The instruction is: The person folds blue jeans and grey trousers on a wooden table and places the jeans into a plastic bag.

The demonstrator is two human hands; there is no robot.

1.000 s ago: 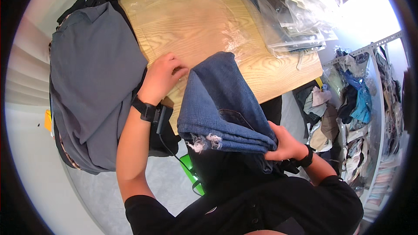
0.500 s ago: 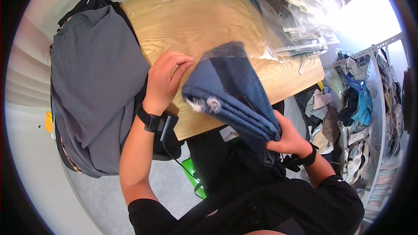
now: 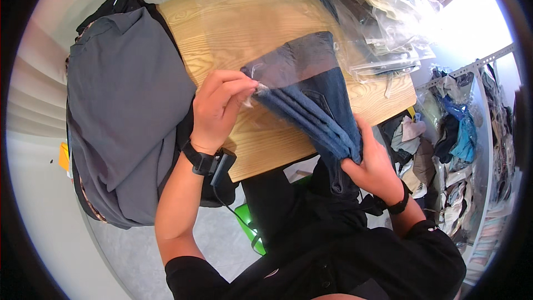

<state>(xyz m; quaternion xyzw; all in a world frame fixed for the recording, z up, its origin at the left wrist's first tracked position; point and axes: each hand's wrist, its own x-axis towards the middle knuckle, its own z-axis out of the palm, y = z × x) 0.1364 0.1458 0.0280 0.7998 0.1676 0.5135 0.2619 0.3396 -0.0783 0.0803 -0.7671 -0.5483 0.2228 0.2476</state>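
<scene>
A folded pair of blue jeans (image 3: 313,105) slants over the near edge of the table. My right hand (image 3: 376,164) grips its near right end, thumb on top. The far end of the jeans lies inside the mouth of a clear plastic bag (image 3: 227,28), which spreads flat over the wood beyond. My left hand (image 3: 219,108) pinches the bag's edge at the left corner of the jeans, next to a pale frayed patch. Some of the left fingers are hidden behind the thumb side.
A large grey cloth-covered heap (image 3: 125,105) stands left of the wooden table (image 3: 261,158). Bagged folded garments (image 3: 377,28) are piled at the table's far right. To the right, a metal rack (image 3: 480,133) holds more bagged clothes. Something bright green (image 3: 250,228) is on the floor.
The jeans have moved away from me and deeper into the bag. My left hand, earlier beside the jeans, has come to the bag's edge at their corner. My right hand has shifted forward.
</scene>
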